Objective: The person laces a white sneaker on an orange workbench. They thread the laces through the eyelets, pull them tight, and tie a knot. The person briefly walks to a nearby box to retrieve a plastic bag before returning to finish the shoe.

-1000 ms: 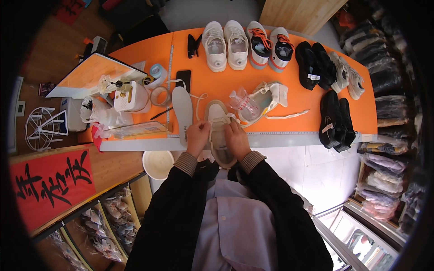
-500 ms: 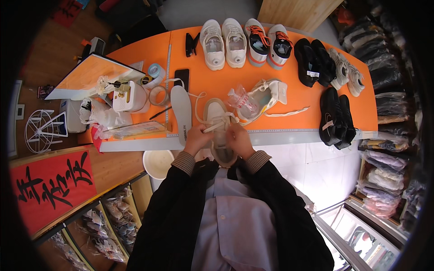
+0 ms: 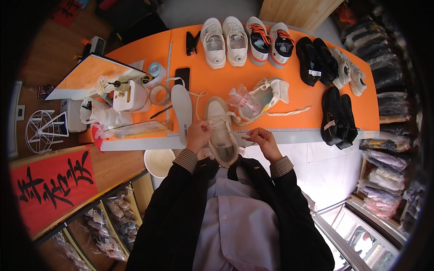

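1. Right hand [image 3: 264, 142] just swung off the beige shoe [image 3: 226, 151] at the table [image 3: 203, 81] edge, fingertips pinched narrow, apparently on the laces [image 3: 219, 118].
2. Left hand [image 3: 198, 135] curled beside it, grip unclear; looked like mid-tightening.

Large black brushed characters are running across a red sheet [image 3: 54, 187] at lower left; black writing is marking a smaller red sheet [image 3: 66, 14] at upper left. Small dark print is showing at a pale insole's [image 3: 181, 110] near end, red print is marking a clear bag [image 3: 242, 98], and a white tag [image 3: 315, 73] on a black shoe [image 3: 309, 58] is appearing illegibly small
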`<action>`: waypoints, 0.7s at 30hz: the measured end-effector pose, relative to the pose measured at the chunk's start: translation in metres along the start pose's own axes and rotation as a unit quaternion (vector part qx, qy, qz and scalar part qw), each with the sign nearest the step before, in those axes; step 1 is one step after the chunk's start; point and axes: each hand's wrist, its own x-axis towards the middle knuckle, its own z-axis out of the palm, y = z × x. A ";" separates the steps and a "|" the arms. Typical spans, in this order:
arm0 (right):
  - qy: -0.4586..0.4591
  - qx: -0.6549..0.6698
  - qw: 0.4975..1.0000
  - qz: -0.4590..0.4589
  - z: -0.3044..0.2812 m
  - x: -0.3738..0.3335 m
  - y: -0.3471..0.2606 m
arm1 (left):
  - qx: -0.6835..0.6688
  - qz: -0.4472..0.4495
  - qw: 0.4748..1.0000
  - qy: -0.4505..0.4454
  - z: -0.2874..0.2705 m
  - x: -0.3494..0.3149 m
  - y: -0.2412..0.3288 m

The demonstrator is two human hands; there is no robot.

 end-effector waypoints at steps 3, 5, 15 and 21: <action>-0.028 -0.013 0.999 0.009 0.005 -0.008 -0.013 | -0.008 -0.001 1.000 0.012 0.004 -0.002 0.002; -0.027 -0.021 0.999 -0.010 0.008 -0.011 -0.011 | -0.021 0.001 1.000 0.017 0.006 -0.003 0.002; -0.242 -0.323 0.908 -0.113 0.060 -0.024 -0.044 | 0.094 0.168 0.977 0.095 0.007 -0.021 0.026; -0.088 -0.485 0.859 -0.137 0.079 -0.012 -0.023 | 0.275 0.256 0.924 0.064 0.008 -0.012 0.025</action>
